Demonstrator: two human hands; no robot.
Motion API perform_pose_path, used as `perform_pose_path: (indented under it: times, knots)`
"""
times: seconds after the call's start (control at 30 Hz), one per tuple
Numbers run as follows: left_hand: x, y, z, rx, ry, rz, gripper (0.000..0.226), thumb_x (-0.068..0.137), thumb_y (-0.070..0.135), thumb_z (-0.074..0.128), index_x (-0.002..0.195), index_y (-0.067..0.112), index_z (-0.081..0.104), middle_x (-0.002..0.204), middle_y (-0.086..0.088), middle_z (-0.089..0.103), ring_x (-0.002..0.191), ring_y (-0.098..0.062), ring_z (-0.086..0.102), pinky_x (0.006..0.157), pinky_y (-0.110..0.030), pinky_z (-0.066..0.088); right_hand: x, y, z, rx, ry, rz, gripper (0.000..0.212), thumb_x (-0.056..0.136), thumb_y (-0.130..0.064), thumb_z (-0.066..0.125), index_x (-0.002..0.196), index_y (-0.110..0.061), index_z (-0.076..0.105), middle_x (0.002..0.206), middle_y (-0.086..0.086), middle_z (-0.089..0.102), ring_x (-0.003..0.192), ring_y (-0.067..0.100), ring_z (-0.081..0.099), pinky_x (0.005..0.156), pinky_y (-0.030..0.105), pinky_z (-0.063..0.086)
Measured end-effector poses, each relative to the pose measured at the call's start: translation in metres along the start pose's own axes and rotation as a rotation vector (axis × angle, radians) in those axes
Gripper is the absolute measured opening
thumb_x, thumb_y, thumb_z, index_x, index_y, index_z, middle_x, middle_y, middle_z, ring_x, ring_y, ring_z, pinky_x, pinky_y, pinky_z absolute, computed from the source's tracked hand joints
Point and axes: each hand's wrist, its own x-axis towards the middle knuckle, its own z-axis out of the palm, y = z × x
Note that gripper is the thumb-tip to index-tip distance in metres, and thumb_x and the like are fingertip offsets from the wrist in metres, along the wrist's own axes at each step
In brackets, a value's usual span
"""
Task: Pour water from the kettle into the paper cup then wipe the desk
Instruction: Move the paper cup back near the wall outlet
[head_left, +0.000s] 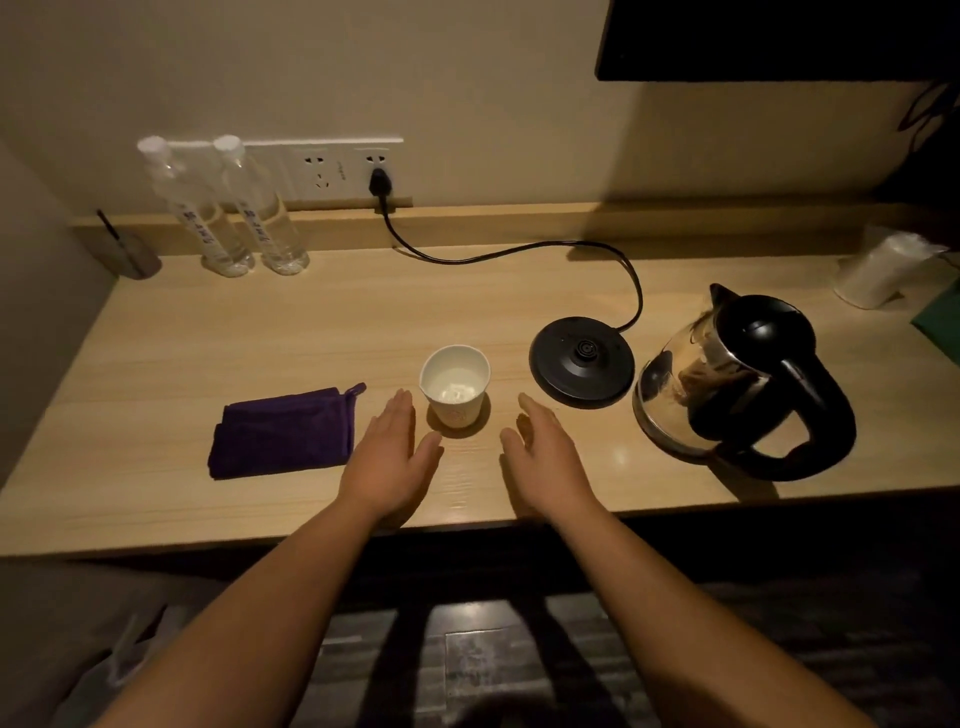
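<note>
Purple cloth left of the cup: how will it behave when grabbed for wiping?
The purple cloth lies folded in soft layers, so it will likely go limp and unfold when lifted. It looks thin, probably light. Its corner loop may dangle towards the paper cup.

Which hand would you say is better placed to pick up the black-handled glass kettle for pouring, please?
Probably the right hand: the black-handled glass kettle stands off its base on that side, handle facing the desk's near edge. The left hand lies beyond the white paper cup.
</note>
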Motion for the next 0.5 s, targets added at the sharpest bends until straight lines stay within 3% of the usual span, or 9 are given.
perform_pose_path:
  times: [0.1, 0.2, 0.3, 0.4, 0.5]
  knots:
    - [-0.001, 0.012, -0.003, -0.145, 0.038, 0.024, 0.063, 0.099, 0.041, 0.042, 0.153, 0.026, 0.014, 0.153, 0.001, 0.038, 0.133, -0.020, 0.043, 0.099, -0.037, 0.042, 0.020, -0.008, 0.020, 0.110, -0.057, 0.100, 0.062, 0.096, -0.026, 0.048, 0.151, -0.024, 0.019, 0.155, 0.000, 0.032, 0.139, 0.017, 0.034, 0.110, 0.035, 0.032]
    - [0.001, 0.024, -0.005, -0.288, 0.079, 0.061, 0.054, 0.100, 0.030, 0.043, 0.149, 0.032, 0.022, 0.137, 0.002, 0.055, 0.118, -0.018, 0.055, 0.084, -0.027, 0.040, 0.030, -0.015, 0.032, 0.204, -0.070, 0.067, 0.052, 0.091, -0.027, 0.051, 0.140, -0.039, 0.036, 0.138, -0.009, 0.053, 0.125, 0.013, 0.051, 0.101, 0.042, 0.045]
    - [0.006, 0.029, -0.002, -0.364, 0.102, 0.011, 0.049, 0.101, 0.027, 0.041, 0.147, 0.034, 0.027, 0.130, 0.004, 0.060, 0.114, -0.015, 0.057, 0.084, -0.025, 0.041, 0.039, -0.019, 0.041, 0.292, -0.062, 0.053, 0.051, 0.090, -0.021, 0.053, 0.135, -0.042, 0.042, 0.125, -0.013, 0.061, 0.114, 0.007, 0.056, 0.095, 0.036, 0.050]
    - [0.023, 0.028, -0.006, -0.428, 0.132, 0.000, 0.046, 0.101, 0.027, 0.040, 0.144, 0.041, 0.029, 0.129, 0.009, 0.060, 0.115, -0.011, 0.056, 0.092, -0.029, 0.045, 0.054, -0.027, 0.043, 0.276, -0.045, 0.029, 0.052, 0.091, -0.017, 0.054, 0.139, -0.033, 0.042, 0.127, -0.009, 0.059, 0.116, 0.011, 0.055, 0.089, 0.024, 0.047]
    - [0.054, 0.024, -0.013, -0.394, 0.168, 0.035, 0.047, 0.101, 0.025, 0.042, 0.146, 0.031, 0.031, 0.132, 0.003, 0.058, 0.118, -0.016, 0.055, 0.087, -0.024, 0.039, 0.084, -0.039, 0.043, 0.243, -0.027, -0.013, 0.055, 0.092, -0.013, 0.052, 0.142, -0.028, 0.038, 0.129, -0.006, 0.056, 0.115, 0.011, 0.052, 0.080, 0.014, 0.040]
